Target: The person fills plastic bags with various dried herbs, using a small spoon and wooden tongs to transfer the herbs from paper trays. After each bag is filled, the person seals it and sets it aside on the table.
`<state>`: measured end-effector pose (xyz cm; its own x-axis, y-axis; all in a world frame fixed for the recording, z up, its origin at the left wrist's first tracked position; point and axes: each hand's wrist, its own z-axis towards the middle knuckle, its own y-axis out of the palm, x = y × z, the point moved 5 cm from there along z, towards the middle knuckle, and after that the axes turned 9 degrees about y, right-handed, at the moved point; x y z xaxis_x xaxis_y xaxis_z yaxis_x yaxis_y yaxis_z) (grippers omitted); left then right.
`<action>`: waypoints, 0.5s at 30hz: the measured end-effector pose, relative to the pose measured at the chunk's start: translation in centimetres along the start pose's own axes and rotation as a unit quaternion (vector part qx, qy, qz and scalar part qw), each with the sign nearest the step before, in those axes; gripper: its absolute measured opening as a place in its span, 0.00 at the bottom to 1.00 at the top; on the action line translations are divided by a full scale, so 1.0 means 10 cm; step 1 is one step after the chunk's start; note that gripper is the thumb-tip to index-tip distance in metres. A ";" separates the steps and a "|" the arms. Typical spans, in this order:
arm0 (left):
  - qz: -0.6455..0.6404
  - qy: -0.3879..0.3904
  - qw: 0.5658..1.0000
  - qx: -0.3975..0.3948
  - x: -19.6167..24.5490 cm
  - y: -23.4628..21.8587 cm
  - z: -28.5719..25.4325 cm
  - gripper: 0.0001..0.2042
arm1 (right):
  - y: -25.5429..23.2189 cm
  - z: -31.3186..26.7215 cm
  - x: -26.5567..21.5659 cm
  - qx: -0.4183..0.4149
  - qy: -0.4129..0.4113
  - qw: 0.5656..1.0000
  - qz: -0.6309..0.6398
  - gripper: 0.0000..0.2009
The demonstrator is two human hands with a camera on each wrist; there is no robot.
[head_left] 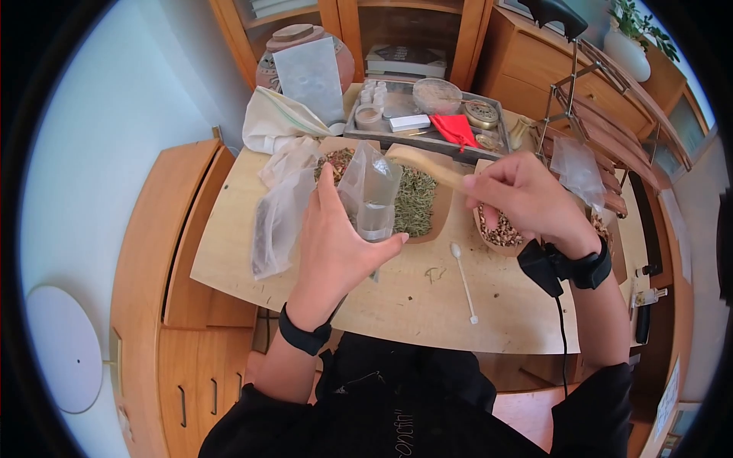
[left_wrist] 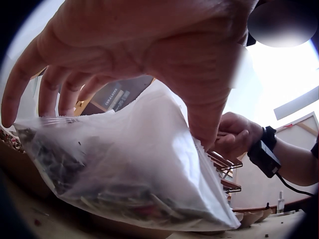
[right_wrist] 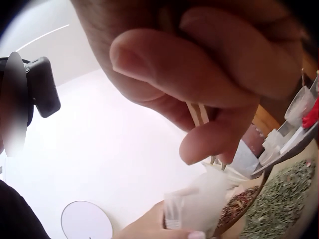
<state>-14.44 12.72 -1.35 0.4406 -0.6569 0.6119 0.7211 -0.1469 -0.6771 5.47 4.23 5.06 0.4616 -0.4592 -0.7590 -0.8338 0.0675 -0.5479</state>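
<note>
Left hand (head_left: 336,225): holds bag (left_wrist: 124,164) behind table's (head_left: 527,317) front edge;
Right hand (head_left: 523,195): grips scoop (head_left: 425,166) — perhaps;
Bag: likely mid-filling; steady mouth next

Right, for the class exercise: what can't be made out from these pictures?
- Head view: the wooden tool's grip end, hidden by the right hand.
- Head view: some of the brown pieces, behind that same hand.
- Left wrist view: exactly what fills the bag, blurred by cloudy plastic.
- Right wrist view: part of the left hand, cut off by the bottom edge.
- Head view: any bottle lettering, too small.
</note>
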 end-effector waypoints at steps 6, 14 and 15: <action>-0.017 -0.007 1.000 0.001 0.00 -0.04 -0.03 0.55 | -0.04 0.41 0.63 0.056 0.080 0.993 -0.073 0.19; -0.009 -0.016 1.000 -0.004 -0.04 -0.04 -0.04 0.55 | 0.13 0.68 0.66 0.037 0.072 0.994 -0.077 0.19; -0.007 -0.013 1.000 -0.002 -0.05 -0.04 -0.03 0.55 | 0.16 0.68 0.65 0.017 0.065 0.995 -0.080 0.19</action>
<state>-15.12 12.83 -1.51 0.4439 -0.6351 0.6321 0.7257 -0.1590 -0.6694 9.18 7.43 -3.15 0.5417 -0.5774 -0.6108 -0.7417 0.0135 -0.6705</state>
